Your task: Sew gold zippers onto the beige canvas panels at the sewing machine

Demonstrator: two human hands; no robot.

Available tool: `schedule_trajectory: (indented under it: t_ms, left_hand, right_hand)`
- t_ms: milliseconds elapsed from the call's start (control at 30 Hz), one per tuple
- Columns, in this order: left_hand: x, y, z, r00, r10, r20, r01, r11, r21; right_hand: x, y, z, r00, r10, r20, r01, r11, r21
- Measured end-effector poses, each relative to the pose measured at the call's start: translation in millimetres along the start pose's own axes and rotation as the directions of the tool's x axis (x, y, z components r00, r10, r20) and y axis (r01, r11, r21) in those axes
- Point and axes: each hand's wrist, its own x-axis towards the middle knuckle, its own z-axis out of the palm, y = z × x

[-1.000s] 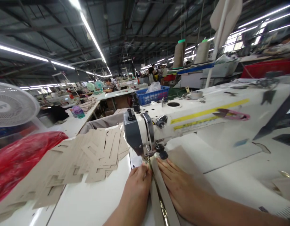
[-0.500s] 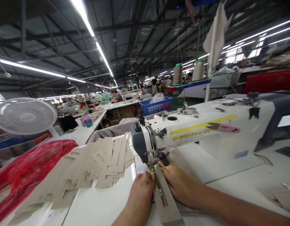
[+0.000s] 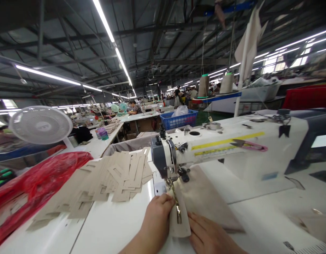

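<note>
A narrow beige strip (image 3: 183,228) with a long slot lies under the sewing machine's needle area. Gold zipper teeth and a pull (image 3: 178,208) show in the slot. On the strip's left edge, just in front of the presser foot (image 3: 170,182), my left hand (image 3: 157,216) is closed, its curled fingers pinching the edge by the zipper. My right hand (image 3: 209,233) lies along the strip's right edge, fingers stretched out and flat. Behind it, a larger beige fabric panel (image 3: 209,197) spreads on the table under the machine arm.
The white sewing machine (image 3: 226,148) holds pink-handled thread snips (image 3: 249,145) on its arm. Slotted beige pieces (image 3: 125,173) are fanned out at left, beside red plastic wrap (image 3: 59,173) and a white fan (image 3: 41,124). A blue basket (image 3: 178,120) stands beyond.
My right hand has moved from beside the presser foot back toward me, onto the strip's near right edge. The larger panel is more exposed, and the strip sits farther in.
</note>
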Motion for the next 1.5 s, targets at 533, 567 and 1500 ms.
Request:
schedule_trajectory:
  t_ms: [533,567,1500]
  left_hand:
    - [-3.7,0.2,11.7,0.987,0.162,-0.001,-0.155,0.942,0.298]
    - [-3.1,0.0,11.9,0.987,0.162,-0.001,-0.154,0.941,0.302]
    - [21.9,-18.0,6.0,0.999,-0.032,0.033,0.032,0.999,0.003]
  right_hand:
    - [7.3,-1.3,0.2,0.989,-0.072,0.129,0.059,0.993,0.104]
    - [7.6,-0.9,0.0,0.989,-0.068,0.130,0.055,0.993,0.106]
    - [36.0,27.6,7.0,0.882,0.305,0.360,-0.359,0.929,0.092]
